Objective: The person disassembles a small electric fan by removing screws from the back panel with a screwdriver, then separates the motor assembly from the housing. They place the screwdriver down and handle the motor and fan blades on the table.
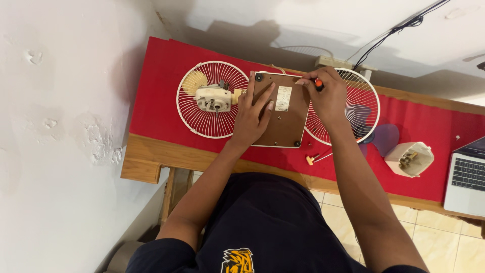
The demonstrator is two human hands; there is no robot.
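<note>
Left hand (252, 115): fingers spread, pressing flat on brown base plate (281, 112), frame centre.
Right hand (327, 96): pinching orange-handled screwdriver (318, 84) at the plate's upper right corner.

The cloth (161, 96) is plain red on a tan wooden table (146, 159). Both grilles (199, 119) are white wire; the motor (213, 98) is cream. The base (288, 126) is brown with a white label. The screwdriver (319, 84) is orange, the blade (386, 137) translucent purple, the laptop (467, 177) silver.
</note>
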